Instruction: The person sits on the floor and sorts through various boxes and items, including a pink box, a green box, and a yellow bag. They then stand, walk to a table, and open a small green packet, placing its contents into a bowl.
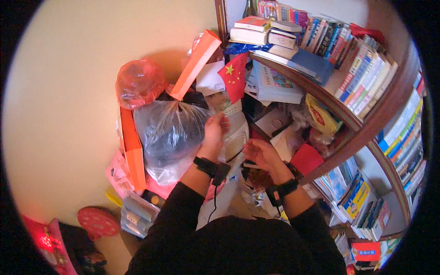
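Observation:
My left hand [215,134] is raised with loosely curled fingers beside a knotted clear plastic bag [168,137] that has dark contents. I see nothing held in it; whether it brushes the bag I cannot tell. To its right, my right hand [261,154] points inward, fingers slightly apart and holding nothing. Black bands with small devices circle both wrists. Beyond the hands a small red flag with yellow stars [234,79] stands among papers and a pale box [280,84]. A red sheet or packet [307,159] lies right of my right hand.
A curved wooden bookshelf [386,106] packed with books fills the right side. Against the wall are a red plastic bag [141,82], an upright orange box [196,65] and another orange box [134,151]. A yellow bag [321,115] sits in the shelf; a round red lid-like object [98,221] lies lower left.

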